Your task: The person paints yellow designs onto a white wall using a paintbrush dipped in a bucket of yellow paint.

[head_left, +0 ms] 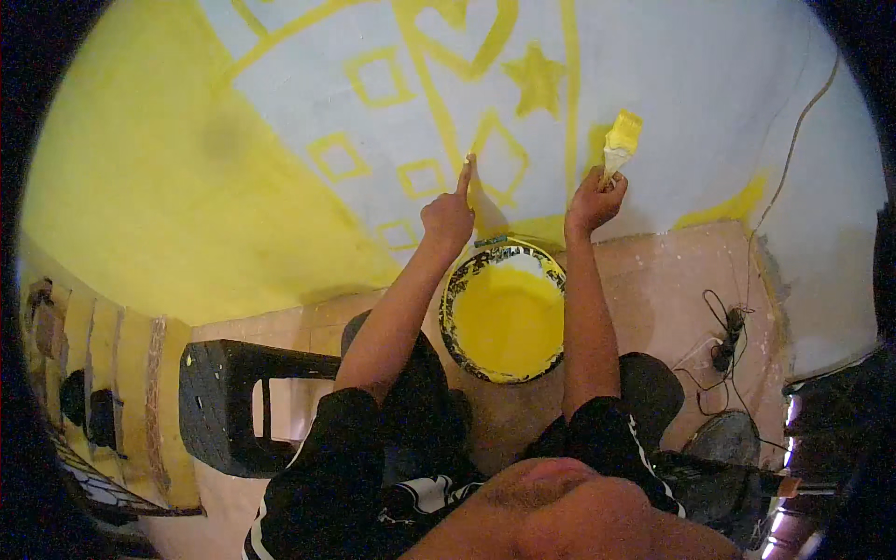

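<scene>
At the painted wall (285, 187), my left hand (446, 210) has its index finger stretched out, a pale yellow mark on the tip, against or very near the outlines by a yellow diamond (513, 159); its other fingers are curled. My right hand (595, 196) grips a paintbrush (620, 140) upright, its bristles coated yellow. Between my forearms, below both hands, a round bucket (453, 299) of yellow paint (504, 327) stands on the floor. Yellow squares, a star (537, 79) and a heart shape mark the pale blue wall.
A black plastic stool (215, 392) stands on the pinkish floor (635, 289) at my left. Cables with dark plugs (728, 345) lie at the right, a cord running up the wall. Dark clutter (103, 415) is at the far left; more dark objects fill the lower right corner.
</scene>
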Demonstrator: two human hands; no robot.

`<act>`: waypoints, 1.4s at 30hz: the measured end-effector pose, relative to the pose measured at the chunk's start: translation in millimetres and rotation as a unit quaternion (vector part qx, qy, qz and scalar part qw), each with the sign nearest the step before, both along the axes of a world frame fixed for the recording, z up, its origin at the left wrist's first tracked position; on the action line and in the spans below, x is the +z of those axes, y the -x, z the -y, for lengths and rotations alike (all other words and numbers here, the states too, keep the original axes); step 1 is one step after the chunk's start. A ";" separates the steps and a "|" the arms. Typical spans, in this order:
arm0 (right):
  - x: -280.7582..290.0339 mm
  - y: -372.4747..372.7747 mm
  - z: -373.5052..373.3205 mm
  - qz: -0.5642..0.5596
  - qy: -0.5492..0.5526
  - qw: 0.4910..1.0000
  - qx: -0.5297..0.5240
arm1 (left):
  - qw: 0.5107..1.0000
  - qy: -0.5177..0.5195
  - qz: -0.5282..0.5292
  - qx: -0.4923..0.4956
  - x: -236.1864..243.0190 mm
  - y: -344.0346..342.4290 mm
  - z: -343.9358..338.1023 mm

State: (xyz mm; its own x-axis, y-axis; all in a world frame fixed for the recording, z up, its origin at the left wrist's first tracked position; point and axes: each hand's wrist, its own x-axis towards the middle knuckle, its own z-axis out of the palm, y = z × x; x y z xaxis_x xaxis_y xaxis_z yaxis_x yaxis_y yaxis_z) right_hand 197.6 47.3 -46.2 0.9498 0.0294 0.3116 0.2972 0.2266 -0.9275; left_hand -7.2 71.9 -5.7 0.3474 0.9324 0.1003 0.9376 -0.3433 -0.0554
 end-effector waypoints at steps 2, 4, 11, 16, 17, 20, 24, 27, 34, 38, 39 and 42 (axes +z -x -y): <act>2.3 0.4 4.7 0.002 0.044 0.999 0.008 | 1.000 0.003 -0.007 -0.003 -1.1 2.8 0.8; 5.5 2.0 6.3 0.001 0.032 0.999 0.011 | 1.000 0.015 -0.009 -0.004 -5.1 7.6 -3.0; 12.4 5.5 11.0 -0.007 0.032 0.999 0.024 | 0.999 0.038 -0.039 -0.001 -10.0 11.9 -0.7; 16.5 12.8 11.3 0.006 0.016 1.000 0.017 | 0.998 0.049 -0.049 0.011 -7.8 12.7 1.7; 17.6 13.6 12.1 0.012 0.029 0.999 0.020 | 0.998 0.052 -0.047 0.007 -6.7 12.9 3.1; 13.0 12.4 8.8 0.013 0.020 1.000 0.021 | 0.997 0.065 -0.033 0.007 -6.6 13.2 2.7; 14.0 12.6 8.8 0.012 0.013 1.000 0.019 | 0.998 0.061 -0.011 0.003 -9.3 11.5 3.1; 16.9 14.3 9.1 -0.002 0.010 0.999 0.037 | 0.996 0.088 0.001 0.011 -5.3 9.1 4.4; 15.8 16.0 6.7 0.020 0.019 0.999 0.025 | 0.994 0.110 0.012 0.009 -1.7 10.4 5.2; 12.1 12.5 2.5 0.027 0.003 0.999 0.019 | 0.992 0.120 0.035 -0.004 2.5 5.3 8.4; 16.4 16.2 4.7 0.028 0.003 0.999 0.020 | 0.992 0.120 0.035 -0.004 1.5 6.4 7.5; 22.5 20.1 9.0 0.014 0.008 0.999 0.035 | 0.989 0.135 0.063 -0.019 1.8 6.7 6.6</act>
